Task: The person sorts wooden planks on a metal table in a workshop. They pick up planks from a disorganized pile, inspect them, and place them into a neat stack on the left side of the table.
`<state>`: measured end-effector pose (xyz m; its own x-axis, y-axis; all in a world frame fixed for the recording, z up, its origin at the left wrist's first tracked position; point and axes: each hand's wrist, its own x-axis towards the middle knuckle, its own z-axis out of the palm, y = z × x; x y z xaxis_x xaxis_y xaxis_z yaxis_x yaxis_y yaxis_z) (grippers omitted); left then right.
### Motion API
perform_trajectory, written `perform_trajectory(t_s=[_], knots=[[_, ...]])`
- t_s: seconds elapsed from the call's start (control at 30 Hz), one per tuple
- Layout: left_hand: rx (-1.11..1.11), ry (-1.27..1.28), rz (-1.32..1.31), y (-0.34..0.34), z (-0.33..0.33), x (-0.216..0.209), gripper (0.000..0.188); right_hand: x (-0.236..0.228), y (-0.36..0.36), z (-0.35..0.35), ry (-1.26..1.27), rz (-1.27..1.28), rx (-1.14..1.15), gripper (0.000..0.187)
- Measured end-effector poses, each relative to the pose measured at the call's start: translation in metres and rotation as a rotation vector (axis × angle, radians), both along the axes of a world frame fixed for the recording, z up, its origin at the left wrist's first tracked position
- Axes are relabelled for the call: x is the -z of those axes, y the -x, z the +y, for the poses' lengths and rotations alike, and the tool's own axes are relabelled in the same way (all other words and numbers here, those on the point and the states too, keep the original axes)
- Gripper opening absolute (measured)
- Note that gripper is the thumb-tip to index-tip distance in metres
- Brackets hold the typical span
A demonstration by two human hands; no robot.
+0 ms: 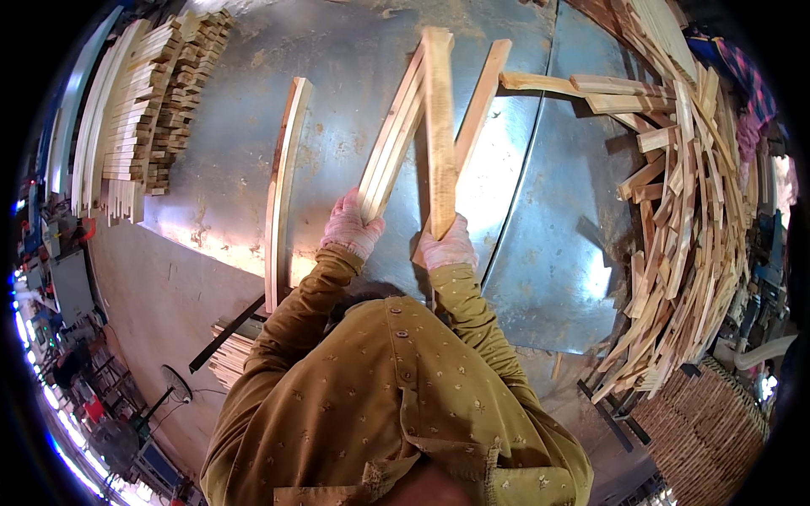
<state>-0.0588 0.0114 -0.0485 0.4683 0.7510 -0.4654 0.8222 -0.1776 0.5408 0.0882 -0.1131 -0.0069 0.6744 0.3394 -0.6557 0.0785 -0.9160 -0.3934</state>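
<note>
My left hand [350, 229], in a pinkish glove, is closed around the near end of a few pale wooden strips [393, 139] lying side by side and pointing away from me. My right hand [450, 246], gloved alike, grips the near end of a single wooden strip [440, 126]. That strip's far end overlaps the far ends of the left-hand strips. Partly behind it, another wooden strip [485, 105] slants over the metal tabletop [354, 76]; whether my right hand touches it I cannot tell. Left of my left hand, a separate strip [285, 185] lies lengthwise, reaching past the near table edge.
Neatly stacked strips [135, 118] stand at the far left. A large loose heap of strips [675, 219] covers the right side, some jutting toward the middle. A seam [523, 169] crosses the tabletop. Below the table are a fan [175, 384] at left and a woven brown surface [700, 430] at right.
</note>
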Motion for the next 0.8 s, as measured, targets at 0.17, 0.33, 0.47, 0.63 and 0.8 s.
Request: perform_trajectory(t_s=[0.17, 0.33, 0.47, 0.63, 0.8], knots=[[0.082, -0.073, -0.065, 0.007, 0.003, 0.004, 0.086, 0.044, 0.054, 0.009, -0.524, 0.137, -0.020, 0.054], [0.220, -0.004, 0.349, -0.015, -0.005, -0.038, 0.110, 0.037, 0.028, 0.014, -0.811, 0.353, 0.354, 0.057], [0.166, 0.015, 0.278, -0.008, -0.008, -0.018, 0.116, 0.035, -0.002, 0.023, -0.319, -0.138, -0.121, 0.077], [0.287, -0.033, 0.374, -0.015, -0.011, -0.043, 0.122, 0.029, -0.024, 0.051, -0.246, -0.044, -0.428, 0.055], [0.149, -0.094, 0.356, -0.007, -0.023, -0.026, 0.115, 0.025, -0.144, 0.081, -0.461, -0.330, 0.187, 0.049]])
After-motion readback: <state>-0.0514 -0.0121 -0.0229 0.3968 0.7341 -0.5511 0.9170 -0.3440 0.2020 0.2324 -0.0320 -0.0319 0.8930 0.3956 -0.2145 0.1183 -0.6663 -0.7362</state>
